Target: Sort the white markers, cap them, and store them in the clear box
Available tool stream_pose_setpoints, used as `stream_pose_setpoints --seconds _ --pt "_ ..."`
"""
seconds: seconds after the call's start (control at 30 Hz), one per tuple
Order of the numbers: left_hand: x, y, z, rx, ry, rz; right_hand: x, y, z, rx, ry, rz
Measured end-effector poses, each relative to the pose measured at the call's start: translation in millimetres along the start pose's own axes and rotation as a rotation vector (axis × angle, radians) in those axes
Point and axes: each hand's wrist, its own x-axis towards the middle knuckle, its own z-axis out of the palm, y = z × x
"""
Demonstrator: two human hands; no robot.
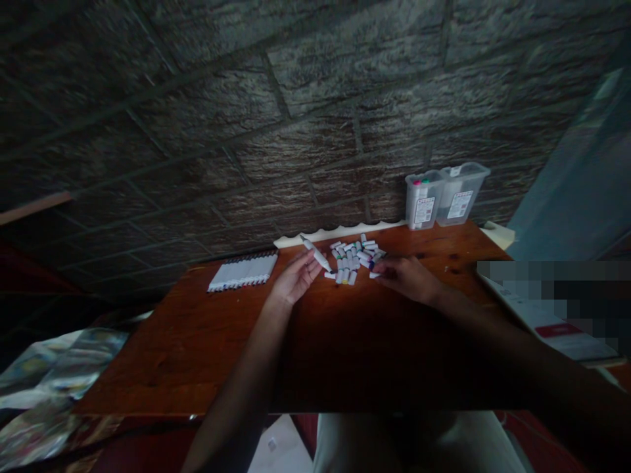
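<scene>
My left hand (296,276) holds a white marker (316,254) between thumb and fingers, tilted, with dark tips showing at both ends. Just right of it, a loose pile of white marker caps (351,261) lies on the table, some with green, yellow or red ends. My right hand (405,276) is at the right side of this pile, fingers pinched on a marker cap with a dark blue end (372,265). The fingers partly cover that cap. Farther left, several white markers (244,270) lie side by side in a row.
Two clear plastic boxes (422,200) stand at the back right, one with a few markers inside. A white wavy-edged strip (340,232) runs along the brick wall. The wooden table (197,355) ends near my lap. A flat white item (552,322) lies at the right.
</scene>
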Motion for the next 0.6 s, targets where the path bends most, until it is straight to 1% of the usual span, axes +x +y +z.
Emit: stream_pose_setpoints --seconds 0.1,0.23,0.6 --pt "-5.6 0.4 6.5 -0.082 -0.050 0.027 -0.1 2.8 -0.2 -0.052 -0.040 -0.018" --pt "-11.6 0.1 12.5 -0.130 -0.101 0.056 -0.1 5.2 -1.1 -0.082 -0.050 -0.012" --pt "-14.9 -0.6 11.9 -0.156 -0.211 0.076 -0.3 3.6 -6.5 -0.143 -0.081 0.006"
